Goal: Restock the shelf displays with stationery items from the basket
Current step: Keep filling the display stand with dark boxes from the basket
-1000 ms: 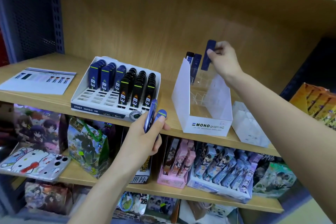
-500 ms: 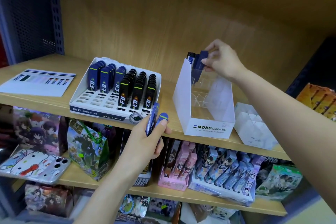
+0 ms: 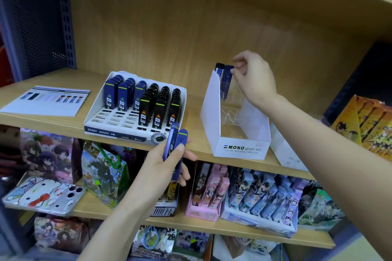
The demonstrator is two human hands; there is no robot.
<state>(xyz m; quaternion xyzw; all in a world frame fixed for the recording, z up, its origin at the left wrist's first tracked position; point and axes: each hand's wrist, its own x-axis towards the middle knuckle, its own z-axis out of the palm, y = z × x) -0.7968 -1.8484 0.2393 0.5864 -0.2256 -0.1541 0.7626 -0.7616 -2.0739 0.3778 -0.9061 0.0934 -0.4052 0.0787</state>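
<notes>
Left hand (image 3: 167,163) grasps two blue lead cases (image 3: 176,148) just off front edge of upper shelf (image 3: 196,112). Right hand (image 3: 254,78): fingers curled, thumb touching standing case (image 3: 228,76) at back of white box (image 3: 212,112); whether it is gripped, cannot tell. Clear dividers (image 3: 231,112) ahead of it.

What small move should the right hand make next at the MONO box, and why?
Probably let go. The right hand seems to pinch the top of a blue case that already stands upright in the back row of the MONO box, beside a neighbouring case. The left hand holds two spare cases to place.
</notes>
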